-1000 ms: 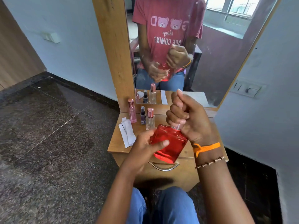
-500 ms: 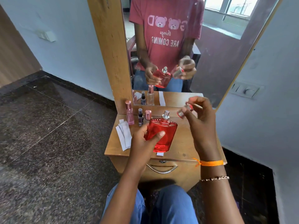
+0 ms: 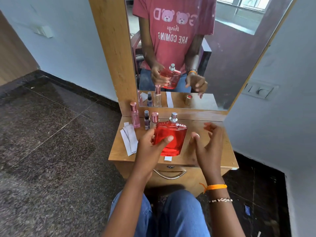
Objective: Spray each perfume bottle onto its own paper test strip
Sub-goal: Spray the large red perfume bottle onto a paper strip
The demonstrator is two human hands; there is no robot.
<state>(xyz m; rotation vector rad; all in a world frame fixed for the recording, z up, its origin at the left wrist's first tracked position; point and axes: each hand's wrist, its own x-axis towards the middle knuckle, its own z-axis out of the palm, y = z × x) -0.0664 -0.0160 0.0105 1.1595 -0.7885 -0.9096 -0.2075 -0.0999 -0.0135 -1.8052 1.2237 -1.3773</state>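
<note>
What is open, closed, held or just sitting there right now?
red perfume bottle: cap off, nozzle bare, upright, held
left hand: gripping the red bottle
right hand: open, holding nothing
tall pink bottle: capped, standing
small dark bottle: standing, top too small to judge
rose-capped bottle: capped, standing
paper test strips: loose pile, lying flat
drawer: shut

The left hand holds the large bottle upright above the surface, the right hand just beside it. Behind stand three small bottles. Paper strips lie left; one strip lies beneath.
</note>
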